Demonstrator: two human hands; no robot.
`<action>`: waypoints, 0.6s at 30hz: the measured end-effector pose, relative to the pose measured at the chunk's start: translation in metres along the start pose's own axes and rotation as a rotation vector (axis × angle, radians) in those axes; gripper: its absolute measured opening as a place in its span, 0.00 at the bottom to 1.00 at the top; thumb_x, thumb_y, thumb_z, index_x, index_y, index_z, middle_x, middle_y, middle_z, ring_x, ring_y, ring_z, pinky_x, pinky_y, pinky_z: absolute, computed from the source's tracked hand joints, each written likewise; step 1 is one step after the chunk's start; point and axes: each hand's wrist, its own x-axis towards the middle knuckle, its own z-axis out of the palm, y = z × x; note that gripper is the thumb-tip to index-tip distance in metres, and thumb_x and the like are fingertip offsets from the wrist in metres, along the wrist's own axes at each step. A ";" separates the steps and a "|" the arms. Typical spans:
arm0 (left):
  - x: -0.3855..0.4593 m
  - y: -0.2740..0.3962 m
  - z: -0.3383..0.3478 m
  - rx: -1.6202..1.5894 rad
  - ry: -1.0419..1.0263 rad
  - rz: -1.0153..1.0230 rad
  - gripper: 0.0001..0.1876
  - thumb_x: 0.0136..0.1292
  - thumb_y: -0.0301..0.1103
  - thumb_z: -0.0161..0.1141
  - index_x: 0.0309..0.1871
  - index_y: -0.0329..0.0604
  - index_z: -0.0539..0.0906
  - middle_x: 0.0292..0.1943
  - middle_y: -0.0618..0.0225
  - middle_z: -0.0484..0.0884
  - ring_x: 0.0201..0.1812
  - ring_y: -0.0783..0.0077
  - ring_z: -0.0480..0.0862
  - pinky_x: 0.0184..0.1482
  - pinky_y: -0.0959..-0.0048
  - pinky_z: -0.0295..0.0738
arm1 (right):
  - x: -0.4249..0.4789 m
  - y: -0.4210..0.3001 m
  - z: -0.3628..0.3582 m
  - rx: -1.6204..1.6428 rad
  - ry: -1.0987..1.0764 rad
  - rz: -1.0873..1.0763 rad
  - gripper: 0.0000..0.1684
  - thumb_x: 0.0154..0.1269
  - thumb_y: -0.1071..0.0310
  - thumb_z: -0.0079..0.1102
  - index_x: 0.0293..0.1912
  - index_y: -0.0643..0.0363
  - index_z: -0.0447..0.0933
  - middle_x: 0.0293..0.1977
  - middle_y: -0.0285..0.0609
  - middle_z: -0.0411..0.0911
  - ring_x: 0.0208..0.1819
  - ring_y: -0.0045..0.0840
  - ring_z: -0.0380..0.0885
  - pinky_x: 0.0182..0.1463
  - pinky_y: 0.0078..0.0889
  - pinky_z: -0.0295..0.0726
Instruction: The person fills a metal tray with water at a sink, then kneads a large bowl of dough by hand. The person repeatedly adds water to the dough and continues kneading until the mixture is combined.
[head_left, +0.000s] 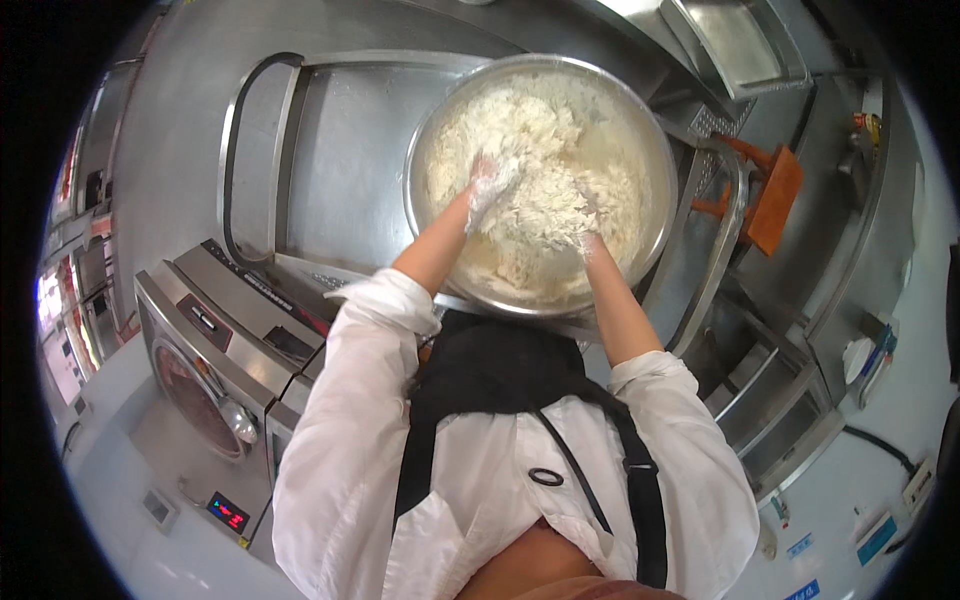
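A large round stainless steel bowl (664, 187) stands before me on the right part of a steel trolley (352, 165). Inside lies a loose, shaggy flour mixture (525, 124), heaped toward the far side and thinner along the near wall. My left hand (491, 184) is in the mixture left of the middle, white with flour, its fingers mostly covered. My right hand (589, 214) is sunk in the clumps on the right, and only the wrist shows plainly. What either hand grasps is hidden by the mixture.
An orange stool (776, 199) stands right of the trolley's curved handle (727, 247). A steel pan (739, 45) sits on the counter at the upper right. To my left is a steel appliance holding a round pot (195, 397) with a ladle (236, 420) across it.
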 end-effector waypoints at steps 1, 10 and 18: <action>0.004 0.002 -0.007 0.128 -0.004 0.027 0.30 0.55 0.52 0.53 0.59 0.46 0.67 0.54 0.52 0.69 0.54 0.55 0.70 0.57 0.66 0.64 | -0.008 -0.001 -0.004 -0.054 0.020 -0.009 0.40 0.54 0.52 0.59 0.60 0.65 0.58 0.53 0.51 0.67 0.58 0.33 0.62 0.60 0.31 0.61; 0.070 0.014 -0.015 0.583 0.049 -0.036 0.31 0.51 0.49 0.58 0.56 0.42 0.69 0.53 0.52 0.72 0.54 0.55 0.71 0.55 0.66 0.65 | -0.070 0.008 0.053 1.182 0.179 0.772 0.38 0.58 0.51 0.55 0.60 0.66 0.58 0.55 0.47 0.65 0.55 0.31 0.65 0.58 0.30 0.63; 0.102 -0.116 0.004 -0.161 -0.161 -0.229 0.19 0.54 0.46 0.58 0.38 0.37 0.80 0.29 0.58 0.79 0.31 0.72 0.76 0.36 0.74 0.72 | 0.013 -0.012 0.103 1.603 -0.164 0.763 0.16 0.63 0.68 0.47 0.49 0.61 0.72 0.37 0.40 0.76 0.37 0.23 0.74 0.36 0.20 0.74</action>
